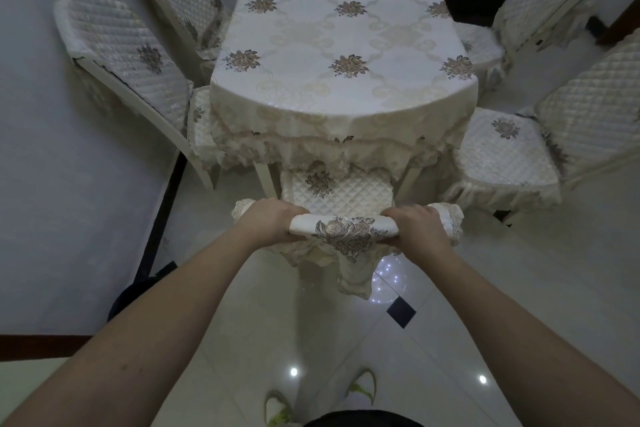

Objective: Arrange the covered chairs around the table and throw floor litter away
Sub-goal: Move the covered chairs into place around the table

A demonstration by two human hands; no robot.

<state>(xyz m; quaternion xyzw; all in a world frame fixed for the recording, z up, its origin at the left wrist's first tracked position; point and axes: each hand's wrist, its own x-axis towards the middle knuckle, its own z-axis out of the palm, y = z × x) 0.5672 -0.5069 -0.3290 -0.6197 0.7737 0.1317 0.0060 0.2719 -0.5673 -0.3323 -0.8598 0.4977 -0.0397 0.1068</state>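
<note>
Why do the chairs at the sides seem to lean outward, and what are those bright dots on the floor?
In the head view, the wide-angle lens bends the edges, so the side chairs splay outward while the held chair, gripped by the left hand and right hand, looks straighter. The dots are lights reflected as glare in the glossy floor tiles. Lighting is dim and bluish; focus looks fairly even.

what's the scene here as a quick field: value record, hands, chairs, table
left hand: grips the near chair's backrest top
right hand: grips the same backrest top
near chair: at the table end, seat partly under the tablecloth
table: covered by a floral cloth
side chairs: two left, two right
litter: none visible
</note>
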